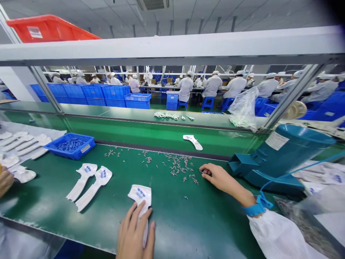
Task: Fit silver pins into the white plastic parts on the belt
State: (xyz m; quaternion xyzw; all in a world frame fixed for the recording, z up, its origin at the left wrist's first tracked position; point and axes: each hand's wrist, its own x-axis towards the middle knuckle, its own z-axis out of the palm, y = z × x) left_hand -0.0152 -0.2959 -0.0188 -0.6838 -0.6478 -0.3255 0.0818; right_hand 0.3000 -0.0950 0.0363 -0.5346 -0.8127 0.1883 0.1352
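My left hand (136,232) lies over a white plastic handle-shaped part (141,194) at the front middle of the bench, fingers stretched out and apart. Blue marks show on the part's wide end; my fingers hide some of its narrow end. Further back on the right, my right hand (215,176) is closed in a pinch at the edge of a scatter of small metal screws (179,163). Something small and dark, apparently a screw, shows at its fingertips. To the left lie two similar white parts (94,187), side by side.
A blue tray (90,146) of small blue pieces stands at the back left. Another person's hand (5,180) is at the left edge beside more white parts. On the right is a large teal container (285,151). One white part (192,141) lies beyond the bench's dark strip.
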